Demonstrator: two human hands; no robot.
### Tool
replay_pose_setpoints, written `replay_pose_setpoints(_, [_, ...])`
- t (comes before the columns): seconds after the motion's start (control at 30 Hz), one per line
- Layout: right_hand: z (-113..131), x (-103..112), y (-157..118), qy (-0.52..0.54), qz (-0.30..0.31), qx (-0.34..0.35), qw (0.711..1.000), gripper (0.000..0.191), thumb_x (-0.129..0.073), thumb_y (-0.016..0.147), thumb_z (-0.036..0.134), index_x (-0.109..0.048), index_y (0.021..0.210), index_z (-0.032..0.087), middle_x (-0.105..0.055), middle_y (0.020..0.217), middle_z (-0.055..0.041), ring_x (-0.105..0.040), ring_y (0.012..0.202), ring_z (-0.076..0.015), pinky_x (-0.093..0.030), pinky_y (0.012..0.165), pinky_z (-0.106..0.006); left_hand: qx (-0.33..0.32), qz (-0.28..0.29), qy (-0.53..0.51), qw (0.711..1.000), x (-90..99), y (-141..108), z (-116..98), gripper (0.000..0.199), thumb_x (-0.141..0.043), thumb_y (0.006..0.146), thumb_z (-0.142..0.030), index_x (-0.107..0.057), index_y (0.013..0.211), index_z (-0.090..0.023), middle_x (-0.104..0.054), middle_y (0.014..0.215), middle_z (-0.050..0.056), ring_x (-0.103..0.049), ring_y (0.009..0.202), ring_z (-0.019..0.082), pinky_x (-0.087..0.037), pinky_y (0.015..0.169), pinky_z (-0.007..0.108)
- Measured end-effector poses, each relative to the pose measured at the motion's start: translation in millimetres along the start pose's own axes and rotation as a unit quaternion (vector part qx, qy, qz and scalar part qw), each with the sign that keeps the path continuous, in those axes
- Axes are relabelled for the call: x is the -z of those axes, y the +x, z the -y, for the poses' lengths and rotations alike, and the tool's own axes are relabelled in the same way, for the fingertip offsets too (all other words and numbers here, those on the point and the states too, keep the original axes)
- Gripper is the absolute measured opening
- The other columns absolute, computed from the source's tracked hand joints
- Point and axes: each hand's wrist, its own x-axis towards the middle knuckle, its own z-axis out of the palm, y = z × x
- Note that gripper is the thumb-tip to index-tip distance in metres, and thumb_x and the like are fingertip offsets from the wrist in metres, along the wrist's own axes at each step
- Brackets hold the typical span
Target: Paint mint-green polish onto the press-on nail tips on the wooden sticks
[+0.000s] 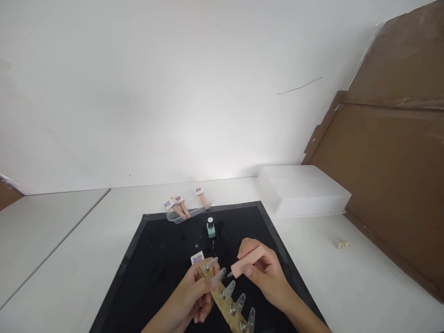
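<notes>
My left hand (196, 289) is closed around a tan, rough-surfaced nail tip stand (222, 303), held at a slant. Several clear false nail tips (229, 289) stick out from it on round silver mounts. My right hand (265, 273) pinches a pink nail polish brush (248, 262) by its long square cap. Its thin brush end points left, close beside the second nail tip from the top; whether it touches cannot be made out. Just behind my left hand sits a white square piece with a purple print (197, 257), partly hidden by the stand.
A teal nail polish bottle (211, 229) with a white-topped dark cap stands on the black mat (163, 240). Behind it, a clear tray (176, 219) holds several pink-handled pieces with white printed ends. A white box (305, 189), small cream rings (342, 244) and a cardboard panel (388, 175) lie rightward.
</notes>
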Motion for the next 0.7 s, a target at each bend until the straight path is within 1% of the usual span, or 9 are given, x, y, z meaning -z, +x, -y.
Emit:
replay_pose_setpoints(0.1, [-0.3,-3.9,-0.2,-0.002,0.014,-0.009,1.0,0.016,-0.064,0.081,0.04,-0.064,0.08,0.024,-0.059,0.071,-0.0017,-0.05,0.061,-0.0161,-0.039,0.056,-0.028,0.016,0.009,-0.01,1.0,-0.6,1.3,0.3,0.05,-0.075,0.052,-0.055,-0.047,0.072,-0.019,-0.044,0.038,-0.01,-0.03,0.025,0.001,-0.015,0.027,0.013])
replay_pose_setpoints(0.2, [-0.4,-5.4,0.8,-0.019,0.018,-0.004,1.0,0.016,-0.063,0.082,0.035,-0.064,0.074,0.022,-0.06,0.073,-0.002,-0.051,0.061,-0.0151,-0.039,0.055,-0.027,0.027,0.005,-0.019,0.999,1.4,3.2,2.7,0.051,-0.076,0.051,-0.054,-0.047,0.074,-0.019,-0.046,0.038,-0.01,-0.03,0.025,0.001,-0.015,0.027,0.013])
replay_pose_setpoints(0.33, [-2.1,-3.9,2.0,-0.038,-0.009,-0.014,0.999,0.017,-0.061,0.084,0.026,-0.062,0.068,0.021,-0.061,0.07,-0.0014,-0.052,0.062,-0.0145,-0.039,0.056,-0.026,0.029,-0.005,-0.03,0.999,6.0,5.9,8.1,0.049,-0.076,0.053,-0.052,-0.047,0.075,-0.019,-0.047,0.038,-0.011,-0.029,0.024,0.001,-0.012,0.028,0.013])
replay_pose_setpoints(0.43, [-4.5,-1.8,2.2,-0.031,-0.034,-0.018,0.999,0.02,-0.059,0.086,0.024,-0.06,0.066,0.021,-0.06,0.067,-0.0003,-0.053,0.062,-0.0145,-0.04,0.058,-0.027,0.022,0.007,-0.033,0.999,8.5,6.8,11.3,0.046,-0.075,0.056,-0.051,-0.046,0.073,-0.019,-0.047,0.039,-0.01,-0.028,0.024,0.0,-0.012,0.028,0.014])
replay_pose_setpoints(0.5, [-5.8,-0.9,1.9,-0.018,-0.037,-0.004,0.999,0.02,-0.058,0.087,0.025,-0.06,0.068,0.022,-0.061,0.068,-0.0003,-0.054,0.067,-0.0154,-0.041,0.062,-0.027,0.022,0.011,-0.032,0.999,9.2,6.4,12.0,0.045,-0.074,0.057,-0.051,-0.046,0.072,-0.019,-0.046,0.038,-0.01,-0.028,0.024,0.0,-0.012,0.027,0.014])
replay_pose_setpoints(0.57, [-6.2,-0.9,0.9,-0.006,-0.026,0.015,1.0,0.015,-0.06,0.086,0.03,-0.062,0.073,0.023,-0.061,0.07,-0.0007,-0.054,0.07,-0.0164,-0.041,0.064,-0.028,0.024,0.006,-0.037,0.999,8.8,5.5,11.3,0.046,-0.075,0.056,-0.05,-0.047,0.074,-0.019,-0.047,0.038,-0.01,-0.029,0.024,0.001,-0.012,0.028,0.013])
replay_pose_setpoints(0.63, [-5.7,-1.8,-0.4,0.0,-0.004,0.021,1.0,0.012,-0.063,0.083,0.035,-0.064,0.08,0.023,-0.06,0.072,-0.0012,-0.052,0.067,-0.0163,-0.04,0.06,-0.028,0.03,0.008,-0.041,0.999,7.4,4.6,9.7,0.048,-0.076,0.053,-0.05,-0.048,0.076,-0.019,-0.047,0.038,-0.01,-0.03,0.024,0.001,-0.013,0.028,0.013])
replay_pose_setpoints(0.7, [-4.7,-3.1,-1.6,0.0,0.018,0.011,1.0,0.014,-0.066,0.081,0.036,-0.065,0.084,0.023,-0.058,0.071,-0.0012,-0.05,0.062,-0.0154,-0.038,0.055,-0.028,0.034,0.017,-0.04,0.998,5.5,4.5,7.8,0.049,-0.077,0.051,-0.051,-0.048,0.076,-0.019,-0.047,0.038,-0.01,-0.03,0.024,0.001,-0.013,0.027,0.013])
